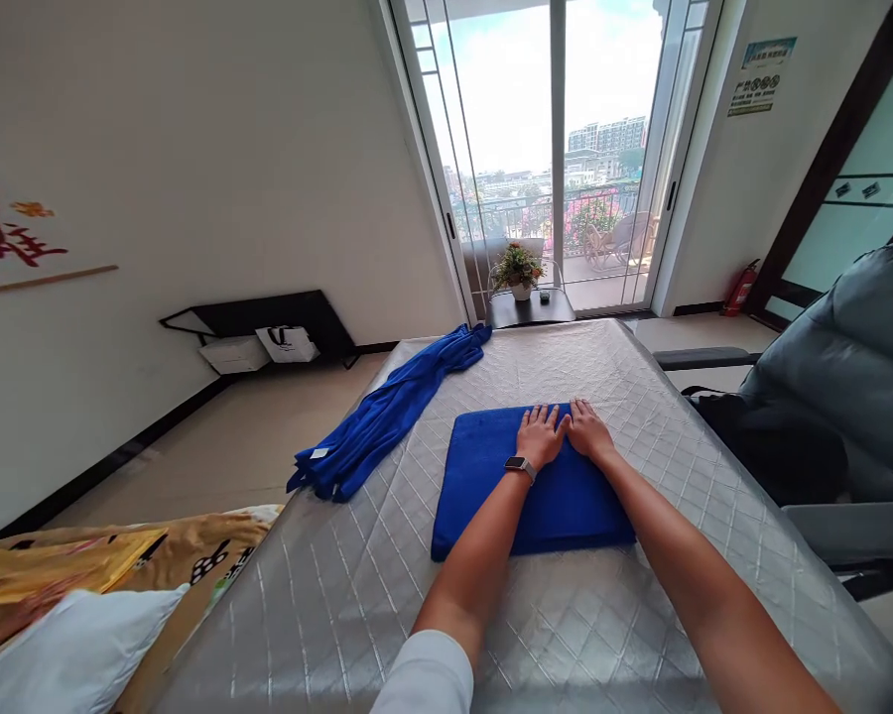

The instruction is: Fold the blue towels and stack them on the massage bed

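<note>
A blue cloth (483, 486), folded into a flat rectangle, lies on the silver quilted cover (372, 595) in front of me. My left hand (542, 436) rests palm down on its far part, fingers stretched out; a watch is on that wrist. Beside it, my right hand (587, 428) lies flat at the far right edge of the cloth, its fingers straight. The two thumbs come close together. A second blue cloth (394, 412), loosely bunched lengthwise, stretches along the cover's left edge, with a white tag near its close end.
To the right stands a grey padded chair (848, 367) with a black bag (766, 446) on it. Beyond the far edge, a potted plant (519, 270) sits on a small dark seat by the glass door. A white pillow (81, 650) and patterned blanket (215, 540) lie at lower left.
</note>
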Demonstrator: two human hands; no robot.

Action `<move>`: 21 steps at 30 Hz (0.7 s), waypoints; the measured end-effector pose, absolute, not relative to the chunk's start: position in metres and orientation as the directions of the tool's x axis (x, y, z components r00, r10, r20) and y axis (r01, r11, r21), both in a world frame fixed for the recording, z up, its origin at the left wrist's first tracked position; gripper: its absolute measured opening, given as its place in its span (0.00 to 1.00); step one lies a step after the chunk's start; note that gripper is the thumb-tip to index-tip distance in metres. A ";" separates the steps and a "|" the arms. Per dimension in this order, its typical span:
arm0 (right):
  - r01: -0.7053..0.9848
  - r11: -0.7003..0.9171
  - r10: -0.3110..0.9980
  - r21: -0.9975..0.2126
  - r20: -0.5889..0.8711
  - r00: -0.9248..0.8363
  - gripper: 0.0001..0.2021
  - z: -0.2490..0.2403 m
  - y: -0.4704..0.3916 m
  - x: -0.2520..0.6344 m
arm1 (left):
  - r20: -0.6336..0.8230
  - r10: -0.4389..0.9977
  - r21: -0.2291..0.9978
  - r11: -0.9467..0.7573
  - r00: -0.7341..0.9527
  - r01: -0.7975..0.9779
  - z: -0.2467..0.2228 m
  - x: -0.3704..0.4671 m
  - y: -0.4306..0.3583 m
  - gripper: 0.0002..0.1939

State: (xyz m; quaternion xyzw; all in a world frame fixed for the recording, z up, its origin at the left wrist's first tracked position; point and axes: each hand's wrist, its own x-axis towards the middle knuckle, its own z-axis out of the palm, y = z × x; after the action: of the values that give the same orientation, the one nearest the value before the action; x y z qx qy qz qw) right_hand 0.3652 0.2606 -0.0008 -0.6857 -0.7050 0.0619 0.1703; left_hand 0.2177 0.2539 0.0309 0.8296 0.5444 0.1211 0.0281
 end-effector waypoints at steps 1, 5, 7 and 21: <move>0.947 0.041 0.988 -0.320 0.154 0.009 0.32 0.000 0.261 0.364 | 0.159 0.926 0.182 -0.369 0.343 0.911 0.031 0.199 0.256 0.33; 0.950 0.010 0.989 -0.313 0.142 0.036 0.32 0.002 0.260 0.361 | 0.133 0.983 0.196 -0.148 0.123 0.969 0.032 0.111 0.257 0.36; 0.952 -0.002 0.990 -0.307 0.135 0.046 0.32 0.004 0.259 0.361 | 0.135 0.990 0.201 -0.064 0.037 0.977 0.030 0.078 0.252 0.37; 0.984 0.002 0.992 -0.176 0.125 0.020 0.34 0.011 0.184 0.354 | 0.071 0.997 0.260 0.003 -0.022 0.966 0.036 0.056 0.236 0.39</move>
State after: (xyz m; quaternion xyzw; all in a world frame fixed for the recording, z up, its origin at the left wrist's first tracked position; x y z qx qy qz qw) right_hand 0.3541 0.1838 0.0107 -0.7062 -0.6996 0.0177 0.1074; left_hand 0.0558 0.2364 0.0358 0.6961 0.7050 0.1187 0.0665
